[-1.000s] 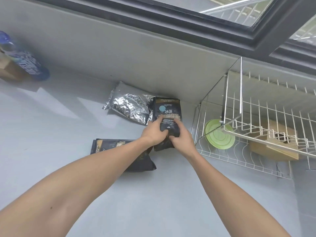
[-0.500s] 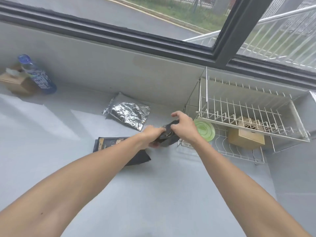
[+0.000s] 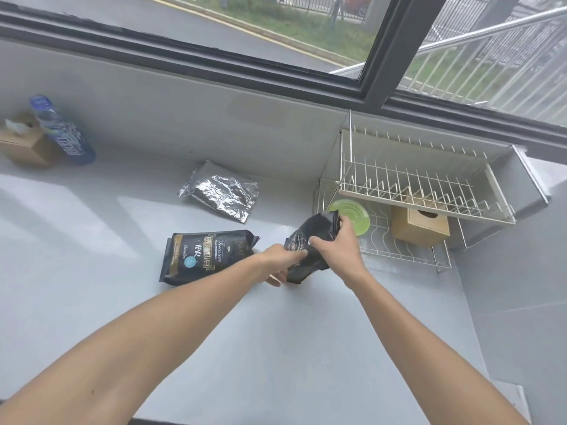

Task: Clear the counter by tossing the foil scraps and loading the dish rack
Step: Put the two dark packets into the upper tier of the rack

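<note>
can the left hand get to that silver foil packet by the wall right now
Probably not at once: the left hand is on the black bag that the right hand also grips. Once freed, bare counter lies open toward the foil packet.

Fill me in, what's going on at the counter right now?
A person holds a black coffee bag in both hands, the right hand wrapped around it and the left hand at its lower end, just in front of the dish rack. A second black bag and a silver foil pouch lie flat on the counter. The rack's lower shelf holds a green plate and a wooden box.
</note>
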